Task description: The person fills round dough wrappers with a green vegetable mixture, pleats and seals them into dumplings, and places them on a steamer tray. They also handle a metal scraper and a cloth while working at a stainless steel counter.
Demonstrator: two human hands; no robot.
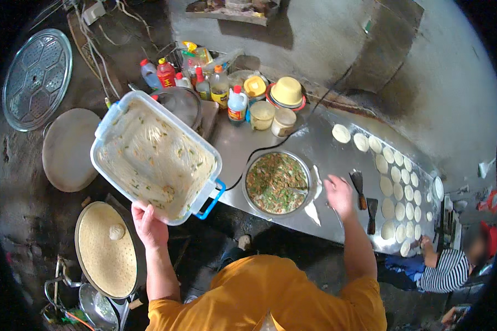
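My left hand (149,225) grips the near rim of a translucent plastic tub (156,149), which is tilted so its inside shows. Pale smears and green bits coat its walls, and a blue handle (211,199) hangs at its right corner. On the steel table, just right of the tub, a round metal bowl (308,193) holds chopped green and orange filling (276,179). A utensil's metal end lies in the filling at the right. My right hand (338,196) is above the table right of the bowl, its fingers loosely apart and nothing visible in them.
Two dark-bladed scrapers (358,187) lie right of my right hand. Beyond them are rows of flat dough rounds (397,190), with another person's hand (427,243) at their near end. Bottles (237,105) and small tubs stand at the back. A perforated pan (106,251) is lower left.
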